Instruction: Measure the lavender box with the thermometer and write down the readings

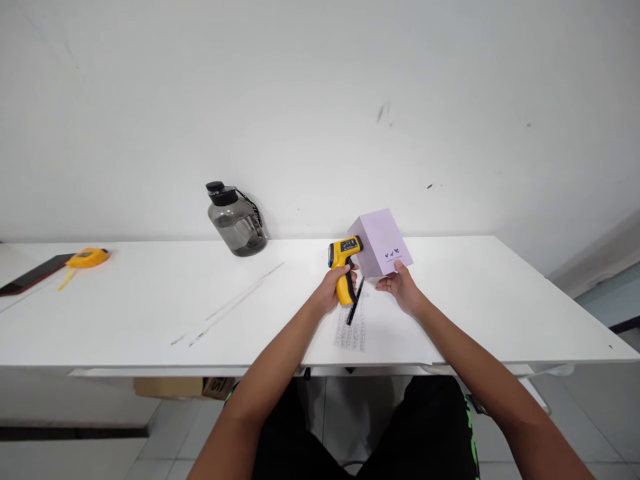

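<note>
My left hand (330, 288) is wrapped around the handle of a yellow and black infrared thermometer gun (344, 289), its nose pointing left. Close beside it on the right is a lilac box (384, 239) with small dark purple marks near its lower edge. The box is tilted, and my right hand (406, 292) grips its lower front corner, thumb on the face and fingers underneath. A black pen (353, 312) lies just below the thermometer, across a white sheet (390, 333) with rows of handwriting.
A grey see-through water jug (235, 223) with a black lid stands by the wall. Far left on the white table (150, 293) lie a yellow tape measure (89, 257) and a dark flat tool (37, 273), possibly a saw. A cardboard box (170, 387) sits below the table.
</note>
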`<state>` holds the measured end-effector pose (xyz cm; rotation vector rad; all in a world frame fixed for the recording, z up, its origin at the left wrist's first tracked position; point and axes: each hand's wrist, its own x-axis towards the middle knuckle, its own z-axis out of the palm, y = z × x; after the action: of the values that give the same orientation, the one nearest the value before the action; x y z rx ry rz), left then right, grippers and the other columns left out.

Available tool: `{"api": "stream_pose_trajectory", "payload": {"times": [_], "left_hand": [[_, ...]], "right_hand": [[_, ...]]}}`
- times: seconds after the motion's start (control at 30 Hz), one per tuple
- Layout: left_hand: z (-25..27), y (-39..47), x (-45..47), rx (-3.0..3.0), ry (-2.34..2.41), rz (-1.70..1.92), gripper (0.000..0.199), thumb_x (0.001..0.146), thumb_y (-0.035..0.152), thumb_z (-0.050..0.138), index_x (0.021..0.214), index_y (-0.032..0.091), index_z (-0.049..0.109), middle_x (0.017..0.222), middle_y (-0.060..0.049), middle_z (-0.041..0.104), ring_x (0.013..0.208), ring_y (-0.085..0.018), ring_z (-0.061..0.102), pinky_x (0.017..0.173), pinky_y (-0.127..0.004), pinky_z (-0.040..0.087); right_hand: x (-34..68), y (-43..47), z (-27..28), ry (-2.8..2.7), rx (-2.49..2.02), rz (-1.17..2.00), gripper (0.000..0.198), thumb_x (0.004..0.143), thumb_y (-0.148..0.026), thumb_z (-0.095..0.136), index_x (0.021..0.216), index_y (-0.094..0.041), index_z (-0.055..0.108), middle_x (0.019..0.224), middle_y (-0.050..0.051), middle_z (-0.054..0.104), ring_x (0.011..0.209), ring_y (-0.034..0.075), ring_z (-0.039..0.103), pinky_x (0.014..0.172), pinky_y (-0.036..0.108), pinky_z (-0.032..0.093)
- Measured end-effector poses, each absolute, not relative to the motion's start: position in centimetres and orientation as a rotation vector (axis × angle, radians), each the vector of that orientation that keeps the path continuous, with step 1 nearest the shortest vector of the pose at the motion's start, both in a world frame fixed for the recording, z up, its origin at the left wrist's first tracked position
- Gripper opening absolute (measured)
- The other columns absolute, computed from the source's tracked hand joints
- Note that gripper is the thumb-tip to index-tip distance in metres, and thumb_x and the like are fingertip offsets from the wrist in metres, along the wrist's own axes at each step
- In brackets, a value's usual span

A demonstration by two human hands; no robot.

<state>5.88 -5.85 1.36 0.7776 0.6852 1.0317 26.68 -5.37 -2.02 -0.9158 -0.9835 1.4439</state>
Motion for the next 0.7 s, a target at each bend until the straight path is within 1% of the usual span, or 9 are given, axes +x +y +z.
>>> {"api": "stream_pose_trajectory", "payload": {"times": [0.17,0.3,0.43,0.7], "left_hand": [[1.25,-5.79,5.84,0.786,0.692,1.025,0.037,0.07,0.04,0.08,0.092,0.013,0.066,0.068,0.001,0.059,0.059,-0.011,0.055,0.063,-0.026,0.048],[1.22,-5.78,5.82,0.788,0.699,1.03,0.037,0.07,0.04,0.08,0.091,0.013,0.066,0.068,0.001,0.06,0.06,-0.011,0.054,0.063,-0.026,0.048],[1.31,-5.79,5.85,0.784,0.699,1.027,0.039,0.068,0.04,0.081,0.091,0.012,0.066,0.068,0.001,0.06,0.06,-0.011,0.055,0.063,-0.026,0.048],[1.31,-5.81,5.83,0.784,0.693,1.026,0.038,0.069,0.041,0.081,0.09,0.012,0.067,0.068,0.0,0.06,0.059,-0.011,0.055,0.063,-0.026,0.048]], "right_hand": [[26.71,-5.23,-2.28,-0.975,-0.91,1.442,0.067,0.07,-0.078,0.066,0.111,-0.026,0.053,0.085,0.0,0.066,0.062,0.015,0.061,0.066,0.035,0.055],[26.72,-5.2,-2.34,-0.973,-0.902,1.441,0.067,0.07,-0.078,0.066,0.112,-0.027,0.053,0.084,-0.001,0.066,0.062,0.014,0.061,0.066,0.033,0.056],[26.67,-5.32,-2.09,-0.968,-0.911,1.444,0.07,0.068,-0.079,0.067,0.111,-0.026,0.053,0.083,-0.001,0.066,0.062,0.014,0.061,0.065,0.033,0.056],[26.73,-5.28,-2.2,-0.969,-0.906,1.452,0.068,0.07,-0.078,0.066,0.112,-0.027,0.052,0.085,0.0,0.065,0.061,0.014,0.06,0.065,0.034,0.055]]}}
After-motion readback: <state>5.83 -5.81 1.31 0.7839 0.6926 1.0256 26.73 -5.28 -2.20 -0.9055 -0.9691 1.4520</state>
